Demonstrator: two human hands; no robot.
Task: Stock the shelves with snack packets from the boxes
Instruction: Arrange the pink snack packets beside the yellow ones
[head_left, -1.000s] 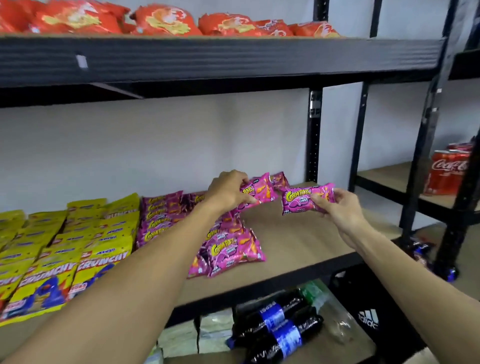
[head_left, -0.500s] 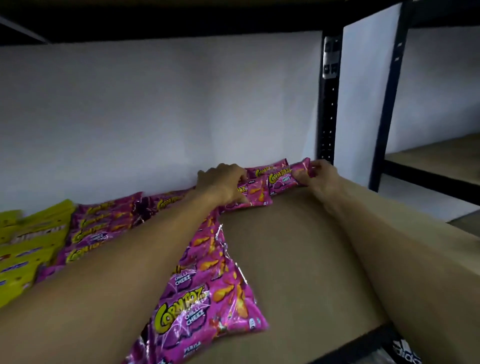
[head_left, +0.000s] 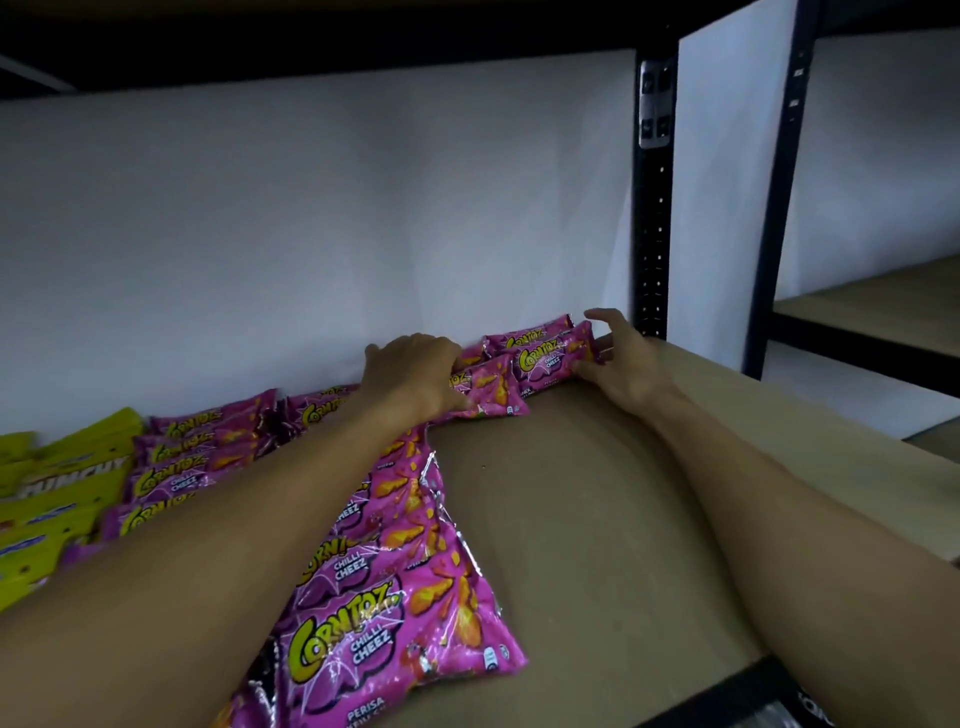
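Head view, looking low along the shelf board (head_left: 597, 519): brown, matte, flat, fibreboard-like grain. I see both bare forearms reaching to the back, where the board meets the white wall (head_left: 311, 208).

Left hand (head_left: 410, 379) is knuckles-up, its fingers (head_left: 451, 359) curled over the gripped packet (head_left: 491, 392), with the thumb at its near edge. That one is glossy pink foil, pillow-shaped, with crimped ends.

Right hand (head_left: 621, 358) is just right of the end packet (head_left: 550, 358). Its fingers (head_left: 597, 315) are spread and loose, the index lifted clear, the thumb touching the packet's near corner. I do not read that as a clamp.

The end packet overlaps the gripped packet. The back packet (head_left: 530, 332) lies behind both, against the wall.

The near packet (head_left: 395, 634) lies flat at the front edge. It is crinkled, with a shiny seam and yellow "Corntoz Chilli Cheez" lettering. More pink foil runs from it toward the left hand, half hidden under that forearm.

Further left is the pink stack (head_left: 197, 452), shingled in rows. The yellow packets (head_left: 62, 483) are beside it at the frame edge.

A black perforated upright (head_left: 652, 218) stands right behind the right hand. A second post (head_left: 784, 182) and the neighbouring shelf (head_left: 883, 296) are well apart to the right. The dark underside of the upper shelf (head_left: 311, 31) shades everything.
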